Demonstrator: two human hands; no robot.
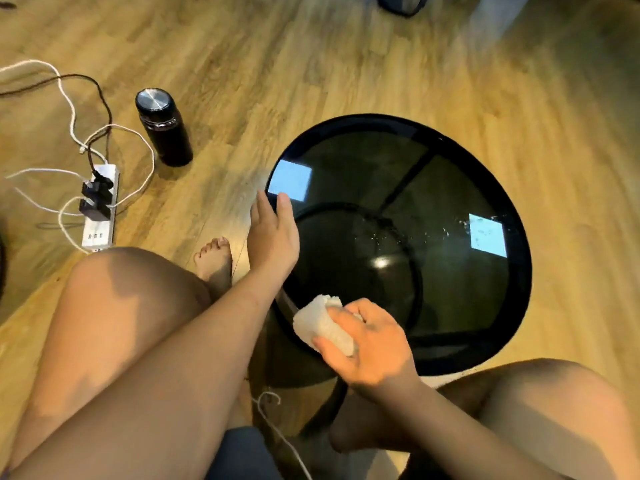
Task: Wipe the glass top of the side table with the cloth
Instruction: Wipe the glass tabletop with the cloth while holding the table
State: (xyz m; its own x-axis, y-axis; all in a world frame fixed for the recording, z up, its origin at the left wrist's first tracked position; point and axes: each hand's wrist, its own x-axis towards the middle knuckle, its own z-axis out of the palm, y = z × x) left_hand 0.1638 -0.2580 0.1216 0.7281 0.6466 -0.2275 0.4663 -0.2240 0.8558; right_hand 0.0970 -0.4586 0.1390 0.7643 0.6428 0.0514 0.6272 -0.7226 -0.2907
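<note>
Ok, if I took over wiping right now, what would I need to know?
Left hand: open, resting flat on the left rim of the glass top.
Right hand: grips the folded cloth at the near edge of the glass.
Done: cannot tell how much is wiped.
Left: water drops on the right side need wiping.

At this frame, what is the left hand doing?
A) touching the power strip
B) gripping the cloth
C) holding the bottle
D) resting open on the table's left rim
D: left hand rests straight-fingered on the rim of the side table; right hand grips the cloth.
</note>
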